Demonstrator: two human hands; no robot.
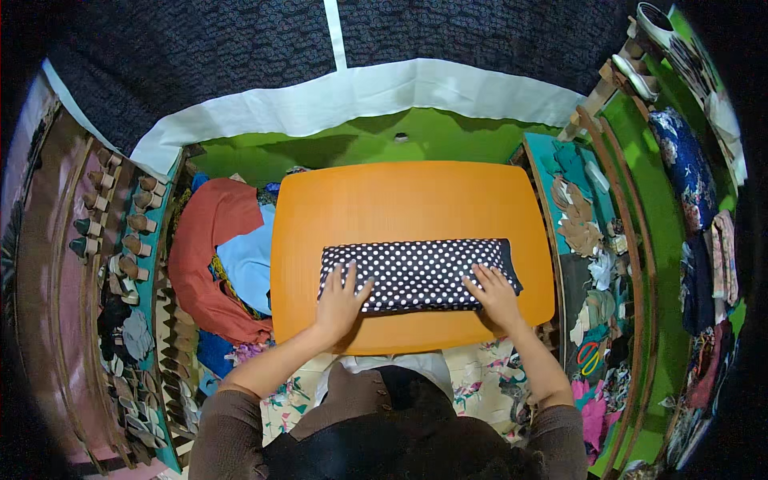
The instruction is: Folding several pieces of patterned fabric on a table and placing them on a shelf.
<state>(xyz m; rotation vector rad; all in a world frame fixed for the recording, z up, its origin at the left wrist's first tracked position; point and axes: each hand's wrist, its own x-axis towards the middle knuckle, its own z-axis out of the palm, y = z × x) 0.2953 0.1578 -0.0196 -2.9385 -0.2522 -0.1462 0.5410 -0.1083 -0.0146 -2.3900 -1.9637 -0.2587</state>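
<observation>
A black cloth with white polka dots [416, 276], folded into a long flat rectangle, lies across the near half of an orange table [400, 200]. My left hand [343, 298] rests flat on its left end, fingers spread and pointing away from me. Near the right end, my right hand [493, 292] lies on the cloth with its fingers apart. Neither hand grips the fabric. At the cloth's right end a plain dark edge shows beyond the dots.
Left of the table is a heap of cloths, red [200, 232] and light blue [248, 256]. Shoes [136, 224] line the racks at far left. On the right, a teal shelf holds fabric scraps [574, 216] and scissors [590, 358]. A dark curtain [240, 56] with a white border hangs beyond.
</observation>
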